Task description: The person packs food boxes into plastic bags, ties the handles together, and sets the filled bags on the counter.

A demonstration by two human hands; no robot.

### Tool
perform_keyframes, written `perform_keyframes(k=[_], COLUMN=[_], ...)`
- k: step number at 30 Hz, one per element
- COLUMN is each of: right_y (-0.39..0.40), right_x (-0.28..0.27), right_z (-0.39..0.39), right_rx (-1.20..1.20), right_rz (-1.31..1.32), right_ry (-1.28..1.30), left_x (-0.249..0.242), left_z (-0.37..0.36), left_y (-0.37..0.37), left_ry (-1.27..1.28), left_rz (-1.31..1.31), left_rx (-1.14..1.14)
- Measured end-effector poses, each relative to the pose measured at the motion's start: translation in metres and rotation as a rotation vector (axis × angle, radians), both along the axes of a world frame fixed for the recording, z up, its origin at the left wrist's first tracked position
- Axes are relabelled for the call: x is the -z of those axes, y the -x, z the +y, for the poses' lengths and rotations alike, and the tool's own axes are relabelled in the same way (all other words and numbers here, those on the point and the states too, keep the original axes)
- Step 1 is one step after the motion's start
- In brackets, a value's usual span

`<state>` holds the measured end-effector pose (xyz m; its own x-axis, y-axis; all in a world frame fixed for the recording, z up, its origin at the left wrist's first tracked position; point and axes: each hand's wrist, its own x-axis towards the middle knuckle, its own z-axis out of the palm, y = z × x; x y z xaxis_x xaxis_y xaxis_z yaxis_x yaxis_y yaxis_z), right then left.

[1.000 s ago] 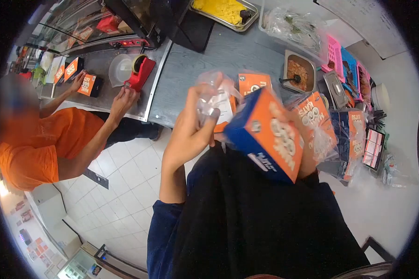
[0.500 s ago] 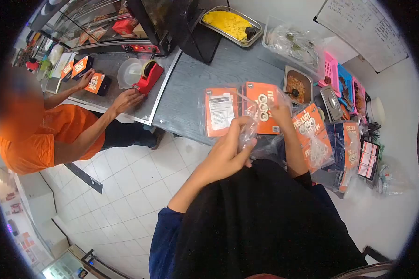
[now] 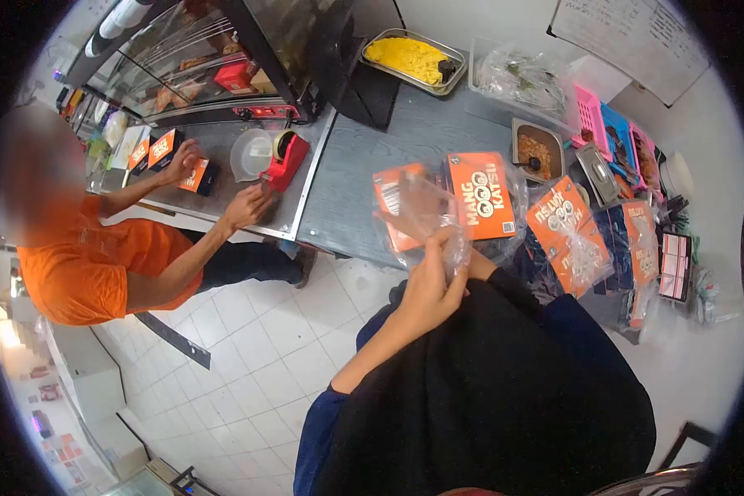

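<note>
My left hand [image 3: 432,283] is closed on the gathered top of a clear plastic bag [image 3: 453,248]. My right hand [image 3: 479,265] is close against it at the gathered plastic; its fingers are hidden. Just beyond my hands, an orange box [image 3: 488,197] printed "MANG KATSU" lies in clear plastic. To its left is another orange box [image 3: 391,181] with a paper slip, seen blurred through the bag. Bagged orange boxes [image 3: 566,236] stand to the right of my hands.
A co-worker in an orange shirt [image 3: 153,263] stands at the left counter by a red tape dispenser [image 3: 288,168] and several boxes. Behind are a tray of yellow food [image 3: 405,58], a plastic bin [image 3: 521,74] and a metal food pan [image 3: 537,149]. A phone [image 3: 675,266] is at right.
My right hand has drawn back from the right-hand box to beside my left hand. The bag's plastic now stretches over the left box. The co-worker's hand has lifted off a box.
</note>
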<state>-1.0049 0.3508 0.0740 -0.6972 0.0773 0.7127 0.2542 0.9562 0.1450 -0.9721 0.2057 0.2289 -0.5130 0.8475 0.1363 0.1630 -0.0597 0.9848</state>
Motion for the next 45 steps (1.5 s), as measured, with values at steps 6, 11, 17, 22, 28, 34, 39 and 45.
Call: perform_keyframes(k=[6,11,17,22,28,34,39,45], right_y=[-0.005,0.001,-0.037,-0.086,-0.101,-0.119,-0.134,-0.136], right_x=[0.006,-0.023,-0.123,-0.155,-0.129,-0.136,-0.145,-0.141], right_z=[-0.021,-0.017,-0.018,-0.005,0.032,0.058,0.069,0.067], right_rx=[0.161,0.302,0.262,0.348,0.623,0.459,0.445,0.438], right_rz=[-0.340,-0.539,-0.437,-0.185,-0.312,-0.246,-0.191,-0.168], right_ry=[0.515,0.874,0.919,0.776,0.764,0.940,0.943,0.925], left_x=[0.020,0.023,0.018,0.005,0.014,0.013,0.098,0.136], left_z=[-0.013,-0.015,-0.019,-0.007,0.016,0.026,0.073,0.108], left_y=[0.010,0.014,0.021,0.027,0.051,0.006,-0.022,0.001], left_ry=[-0.010,-0.003,-0.094,-0.179,0.040,-0.306,-0.074,0.340], left_rz=[-0.006,-0.109,-0.135,-0.145,0.029,0.521,0.223,0.424], left_rx=[-0.152,-0.191,-0.213,-0.240,-0.215,-0.184,-0.155,-0.204])
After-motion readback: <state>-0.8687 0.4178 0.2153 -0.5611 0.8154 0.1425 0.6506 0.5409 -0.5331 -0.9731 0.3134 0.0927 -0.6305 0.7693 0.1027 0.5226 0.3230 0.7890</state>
